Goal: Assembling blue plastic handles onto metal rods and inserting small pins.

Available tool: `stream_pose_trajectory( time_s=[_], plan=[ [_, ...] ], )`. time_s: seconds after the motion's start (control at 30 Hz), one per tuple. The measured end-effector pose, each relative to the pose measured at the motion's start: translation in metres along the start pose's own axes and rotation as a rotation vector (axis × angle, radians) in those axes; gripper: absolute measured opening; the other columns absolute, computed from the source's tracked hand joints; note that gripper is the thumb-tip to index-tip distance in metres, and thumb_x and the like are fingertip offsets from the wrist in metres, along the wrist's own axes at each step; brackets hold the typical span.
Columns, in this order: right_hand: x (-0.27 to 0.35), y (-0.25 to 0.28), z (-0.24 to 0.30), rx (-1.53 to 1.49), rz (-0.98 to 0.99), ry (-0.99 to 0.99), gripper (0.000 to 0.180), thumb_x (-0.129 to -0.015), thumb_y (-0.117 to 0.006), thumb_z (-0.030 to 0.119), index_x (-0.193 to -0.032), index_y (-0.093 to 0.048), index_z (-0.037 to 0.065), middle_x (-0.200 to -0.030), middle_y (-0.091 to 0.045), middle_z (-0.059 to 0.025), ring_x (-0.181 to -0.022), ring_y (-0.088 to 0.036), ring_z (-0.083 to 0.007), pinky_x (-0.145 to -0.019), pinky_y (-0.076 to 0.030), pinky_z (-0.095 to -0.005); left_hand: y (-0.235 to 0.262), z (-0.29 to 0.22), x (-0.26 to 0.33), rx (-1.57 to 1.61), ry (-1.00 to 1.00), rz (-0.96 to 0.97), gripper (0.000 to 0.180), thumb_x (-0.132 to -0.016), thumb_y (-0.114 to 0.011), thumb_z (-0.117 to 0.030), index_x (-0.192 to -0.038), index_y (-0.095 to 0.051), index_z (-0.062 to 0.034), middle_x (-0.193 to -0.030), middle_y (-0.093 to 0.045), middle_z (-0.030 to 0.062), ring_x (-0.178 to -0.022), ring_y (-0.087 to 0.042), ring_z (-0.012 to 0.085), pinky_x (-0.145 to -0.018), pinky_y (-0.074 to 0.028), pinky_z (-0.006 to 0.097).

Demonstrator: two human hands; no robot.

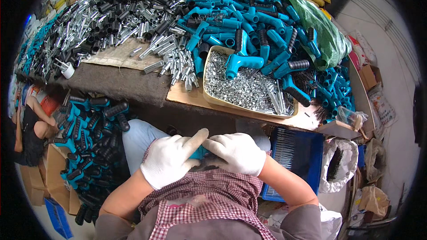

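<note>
Both of my hands wear white knit gloves and meet over my lap. My left hand [167, 159] is closed around a teal plastic handle piece [198, 153], most of it hidden by the gloves. From the other side my right hand [236, 153] closes on the same piece, fingertips against those of the left. Beyond them on the bench stands a cream tray [250, 112] of small shiny metal parts [231, 90]. A teal pistol-shaped housing with a black grip [243, 61] lies across its far edge.
Teal housings [231, 24], metal tubes [173, 62] and black sleeves [124, 0] heap the bench. Black-gripped teal handles [84, 129] pile up at my left. A blue crate [302, 151] with metal rods and a white sack [340, 162] stand right. Another person's arm [38, 111] shows far left.
</note>
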State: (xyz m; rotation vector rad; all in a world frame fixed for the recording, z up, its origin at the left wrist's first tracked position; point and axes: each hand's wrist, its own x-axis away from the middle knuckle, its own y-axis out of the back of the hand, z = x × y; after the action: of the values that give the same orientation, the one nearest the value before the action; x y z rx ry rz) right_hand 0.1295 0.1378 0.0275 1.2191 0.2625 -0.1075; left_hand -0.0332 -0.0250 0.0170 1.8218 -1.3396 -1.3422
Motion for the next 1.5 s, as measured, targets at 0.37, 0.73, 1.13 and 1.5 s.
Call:
stream_pose_trajectory(
  time_s=[0.37,0.73,1.13,1.5],
  plan=[
    [0.014,-0.012,-0.004,0.078,0.035,0.072,0.042,-0.072,-0.074,0.018,-0.110,-0.061,0.003,-0.102,-0.066,-0.0117,-0.092,-0.063,-0.0308,-0.079,-0.049,-0.0397,-0.017,-0.010,0.007,0.305,0.311,0.153,0.070,-0.072,-0.082,-0.026,-0.132,-0.051,-0.0071,-0.101,-0.067,0.0222,-0.091,-0.068,0.0403,-0.076,-0.056,0.045],
    [-0.008,0.043,-0.077,0.062,-0.404,-0.502,0.014,-0.084,-0.064,0.015,-0.092,-0.072,0.007,-0.089,-0.068,-0.0169,-0.088,-0.065,-0.0366,-0.079,-0.051,-0.0441,-0.013,-0.011,-0.008,0.330,0.274,0.015,0.053,-0.068,-0.079,-0.007,-0.117,-0.060,-0.0052,-0.110,-0.068,0.0146,-0.097,-0.067,0.0353,-0.083,-0.054,0.040],
    [-0.011,0.035,-0.123,0.209,-0.186,-0.645,0.015,-0.084,-0.065,0.017,-0.091,-0.070,0.006,-0.088,-0.070,-0.0174,-0.087,-0.067,-0.0365,-0.078,-0.052,-0.0428,-0.011,0.005,0.002,0.258,0.197,0.047,0.042,-0.069,-0.077,-0.009,-0.109,-0.065,-0.0072,-0.104,-0.067,0.0126,-0.094,-0.066,0.0352,-0.080,-0.054,0.041],
    [-0.022,0.031,-0.101,-1.056,-0.889,-0.707,0.018,-0.084,-0.063,0.009,-0.094,-0.063,-0.006,-0.095,-0.069,-0.0152,-0.077,-0.067,-0.0186,-0.068,-0.056,-0.0292,-0.015,0.022,0.007,0.877,0.526,-0.109,0.040,-0.081,-0.068,0.000,-0.120,-0.060,0.0009,-0.108,-0.067,0.0125,-0.093,-0.069,0.0215,-0.086,-0.053,0.031]
  ],
)
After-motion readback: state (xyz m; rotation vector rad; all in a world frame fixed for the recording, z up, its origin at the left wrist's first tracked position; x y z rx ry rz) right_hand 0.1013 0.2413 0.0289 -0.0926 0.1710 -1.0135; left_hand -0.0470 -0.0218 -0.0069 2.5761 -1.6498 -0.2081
